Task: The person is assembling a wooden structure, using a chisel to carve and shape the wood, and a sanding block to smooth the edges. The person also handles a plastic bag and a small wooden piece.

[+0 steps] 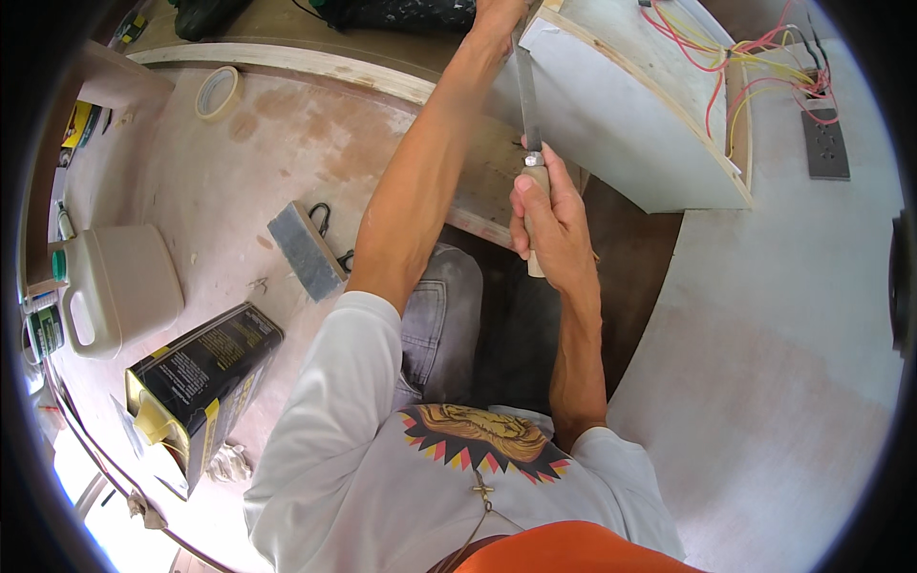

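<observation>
My right hand (pixel 551 215) is closed around the wooden handle of a metal file (pixel 528 100), with the thumb lying along the handle. The file's long flat blade points away from me, beside the edge of a pale, curved-sided wooden box (pixel 626 115). At the top of the picture, my left hand (pixel 497 27) is at the blade's far end and appears closed on it. The picture's upper edge cuts off part of that hand. Where exactly the blade touches the box's edge, I cannot tell.
Red and yellow wires (pixel 764 57) come out of the box near a black socket plate (pixel 825 143). On the left surface are a tape roll (pixel 219 93), a grey sanding block (pixel 306 250), scissors (pixel 322 218), a dark metal can (pixel 205 372) and a white plastic jug (pixel 129 286).
</observation>
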The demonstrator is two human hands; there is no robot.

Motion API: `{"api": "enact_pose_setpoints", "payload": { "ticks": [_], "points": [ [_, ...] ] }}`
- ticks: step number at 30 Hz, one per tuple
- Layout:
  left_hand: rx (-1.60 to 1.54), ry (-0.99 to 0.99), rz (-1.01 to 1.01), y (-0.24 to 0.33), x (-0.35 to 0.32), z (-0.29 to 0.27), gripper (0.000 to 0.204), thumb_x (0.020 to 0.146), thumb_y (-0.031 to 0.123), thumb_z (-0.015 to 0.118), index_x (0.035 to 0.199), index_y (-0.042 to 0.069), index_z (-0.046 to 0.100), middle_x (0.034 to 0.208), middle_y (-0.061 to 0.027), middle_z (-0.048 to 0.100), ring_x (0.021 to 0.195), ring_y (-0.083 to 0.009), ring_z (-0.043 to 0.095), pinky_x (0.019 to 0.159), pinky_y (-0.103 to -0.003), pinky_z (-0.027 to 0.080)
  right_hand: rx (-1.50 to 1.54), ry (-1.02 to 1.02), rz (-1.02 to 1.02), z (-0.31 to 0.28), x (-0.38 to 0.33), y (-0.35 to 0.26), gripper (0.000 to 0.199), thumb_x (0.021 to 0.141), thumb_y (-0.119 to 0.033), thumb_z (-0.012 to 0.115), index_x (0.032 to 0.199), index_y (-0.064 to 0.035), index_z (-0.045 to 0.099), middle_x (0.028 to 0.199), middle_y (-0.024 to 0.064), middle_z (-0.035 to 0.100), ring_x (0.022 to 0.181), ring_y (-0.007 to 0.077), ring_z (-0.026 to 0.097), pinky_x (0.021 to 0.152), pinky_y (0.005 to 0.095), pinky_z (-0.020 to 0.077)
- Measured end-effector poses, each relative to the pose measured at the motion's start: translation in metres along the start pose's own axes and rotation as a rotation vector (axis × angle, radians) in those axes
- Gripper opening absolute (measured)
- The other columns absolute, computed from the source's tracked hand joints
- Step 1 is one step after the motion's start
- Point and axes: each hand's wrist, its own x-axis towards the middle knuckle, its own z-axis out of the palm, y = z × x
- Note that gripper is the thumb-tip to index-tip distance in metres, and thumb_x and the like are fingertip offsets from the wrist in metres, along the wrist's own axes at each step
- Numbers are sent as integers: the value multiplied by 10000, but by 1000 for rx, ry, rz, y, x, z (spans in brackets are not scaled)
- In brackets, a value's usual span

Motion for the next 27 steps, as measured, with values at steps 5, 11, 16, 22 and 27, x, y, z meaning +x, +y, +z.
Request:
{"api": "enact_pose_setpoints", "payload": {
  "ticks": [5, 11, 16, 22, 27],
  "points": [
    [-17, 8, 3, -9, 9, 9, 570, 1090, 475, 303, 1435, 34, 413, 1324, -204, 577, 1230, -301, 593, 1061, -413, 469, -10, -2, -36, -4, 7, 4, 531, 1043, -233, 517, 1502, -16, 360, 797, 7, 483, 499, 65, 445, 440, 229, 360],
    [136, -66, 124, -15, 35, -11, 602, 1086, 494, 295, 1428, 11, 406, 1293, -203, 598, 1195, -299, 616, 1034, -398, 477, -81, 57, -90, 9, 23, 2, 541, 1043, -230, 518, 1504, -4, 349, 798, 8, 483, 522, 63, 453, 450, 229, 364],
    [80, -22, 101, -24, 27, -14, 606, 1087, 501, 270, 1415, 18, 430, 1318, -191, 598, 1196, -276, 620, 1040, -397, 477, -266, 57, -62, 11, 6, -12, 671, 1018, -268, 524, 1513, 106, 270, 701, 19, 546, 547, 96, 506, 542, 268, 438],
    [46, 56, 3, -20, 11, 0, 598, 1089, 495, 267, 1400, 17, 446, 1282, -182, 614, 1174, -265, 629, 1034, -393, 484, -369, 75, -70, 1, -3, -15, 679, 1017, -256, 526, 1533, 87, 248, 746, 40, 553, 535, 99, 508, 518, 274, 436],
    [175, 64, 94, -13, 8, 2, 517, 1106, 387, 260, 1390, -6, 437, 1161, -180, 627, 1094, -273, 651, 973, -387, 524, -363, 7, -56, -17, -6, -23, 687, 1006, -228, 555, 1546, 62, 244, 699, 8, 511, 512, 80, 462, 483, 266, 403]
  ]
}}
